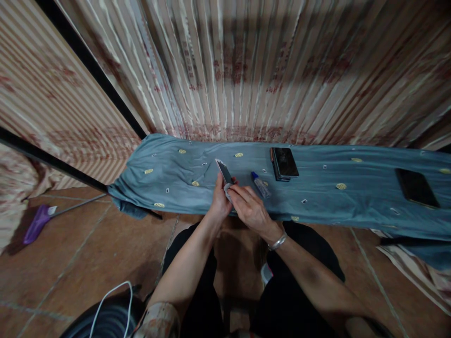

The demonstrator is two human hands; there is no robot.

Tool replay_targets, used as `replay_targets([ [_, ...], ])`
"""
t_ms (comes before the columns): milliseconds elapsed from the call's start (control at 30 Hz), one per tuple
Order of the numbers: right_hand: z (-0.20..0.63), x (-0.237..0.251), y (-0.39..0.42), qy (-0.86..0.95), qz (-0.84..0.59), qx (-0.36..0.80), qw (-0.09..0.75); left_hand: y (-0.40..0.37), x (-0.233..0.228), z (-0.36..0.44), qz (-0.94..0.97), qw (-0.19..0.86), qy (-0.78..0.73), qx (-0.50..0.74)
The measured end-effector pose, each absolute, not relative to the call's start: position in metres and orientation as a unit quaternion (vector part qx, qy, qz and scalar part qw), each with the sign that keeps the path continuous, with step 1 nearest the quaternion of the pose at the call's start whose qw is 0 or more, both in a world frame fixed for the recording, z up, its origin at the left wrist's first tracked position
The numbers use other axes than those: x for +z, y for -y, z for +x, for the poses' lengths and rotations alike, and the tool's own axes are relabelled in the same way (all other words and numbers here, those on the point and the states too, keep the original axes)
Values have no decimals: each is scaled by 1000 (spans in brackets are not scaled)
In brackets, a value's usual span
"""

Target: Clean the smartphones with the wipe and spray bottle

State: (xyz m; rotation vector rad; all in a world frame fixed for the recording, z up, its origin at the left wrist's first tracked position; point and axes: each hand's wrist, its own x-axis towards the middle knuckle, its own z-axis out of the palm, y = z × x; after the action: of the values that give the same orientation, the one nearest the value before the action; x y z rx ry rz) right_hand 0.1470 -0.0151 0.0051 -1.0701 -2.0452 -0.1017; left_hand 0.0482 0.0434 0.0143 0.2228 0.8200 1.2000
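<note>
My left hand [221,201] is closed around a smartphone [224,172] with a pale edge and a dark screen, held tilted above the blue cloth. My right hand [251,208], with a silver bracelet at the wrist, pinches a small grey cloth [228,191] against the phone's lower end. A clear spray bottle [261,186] with a blue top lies on the cloth just right of my hands. Farther right is a stack of phones [286,162], the top one with its dark screen up. Part of the held phone is hidden by my fingers.
The narrow table wears a blue patterned cloth [211,148]. A dark phone or tablet [417,188] lies at its right. Striped curtains [225,70] hang behind it. Black poles [102,80] stand at left. A purple broom [38,224] and a white cable [112,291] are lower left.
</note>
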Motion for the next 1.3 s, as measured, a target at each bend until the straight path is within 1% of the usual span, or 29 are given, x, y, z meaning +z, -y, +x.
replay_targets([
  [167, 148, 7, 15, 815, -422, -31, 396, -36, 23, 48, 139, 717, -368, 574],
  [433, 159, 3, 0, 797, -448, -50, 403, -16, 18, 60, 141, 769, -350, 516],
  [600, 168, -3, -16, 777, -478, -75, 402, -6, 14, 66, 151, 804, -304, 488],
  [900, 173, -3, -25, 769, -515, -76, 370, -6, 8, 60, 175, 813, -310, 462],
  [1100, 181, -5, -27, 761, -538, -101, 349, -9, 10, 58, 177, 809, -286, 482],
  [1300, 179, -6, -25, 760, -548, -97, 336, -15, 13, 58, 172, 802, -295, 489],
])
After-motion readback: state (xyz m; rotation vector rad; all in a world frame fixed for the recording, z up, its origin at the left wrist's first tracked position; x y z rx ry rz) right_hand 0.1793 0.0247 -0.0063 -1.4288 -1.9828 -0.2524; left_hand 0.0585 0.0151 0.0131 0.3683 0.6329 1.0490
